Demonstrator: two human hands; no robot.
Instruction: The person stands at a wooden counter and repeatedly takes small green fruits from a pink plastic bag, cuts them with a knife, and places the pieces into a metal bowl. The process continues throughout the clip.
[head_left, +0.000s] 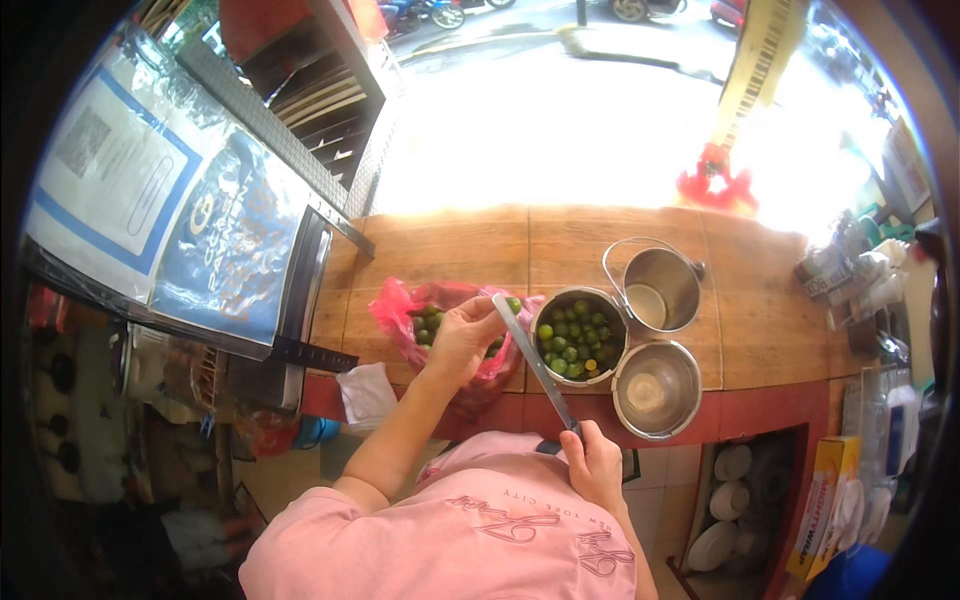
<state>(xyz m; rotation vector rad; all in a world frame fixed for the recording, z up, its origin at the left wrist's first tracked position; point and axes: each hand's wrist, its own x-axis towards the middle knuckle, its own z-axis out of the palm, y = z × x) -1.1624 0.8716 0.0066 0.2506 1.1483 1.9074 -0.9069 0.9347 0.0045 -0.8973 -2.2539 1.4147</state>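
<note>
My left hand (463, 337) holds a small green citrus fruit (514, 305) above a pink plastic bag (397, 307) with more green fruits (424, 325) in it. In my right hand (594, 459) is the dark handle of a long knife (541, 367); its blade slants up to the left, its tip at the held fruit. Whether blade and fruit touch, I cannot tell. Right of the bag, a round metal pot (534, 335) holds many green fruits and a yellowish one (591, 364). Beside it stand a metal pail (679, 289) with a wire handle and a metal bowl-like container (675, 390), with no fruit visible inside.
The wood-look tiled counter (450, 240) has a red front edge. A white cloth (367, 394) hangs at its left edge, near a menu-like sign in plastic (225, 225). At right are a tip box (829, 268) and a yellow wrap box (825, 502); dishes (712, 546) sit below.
</note>
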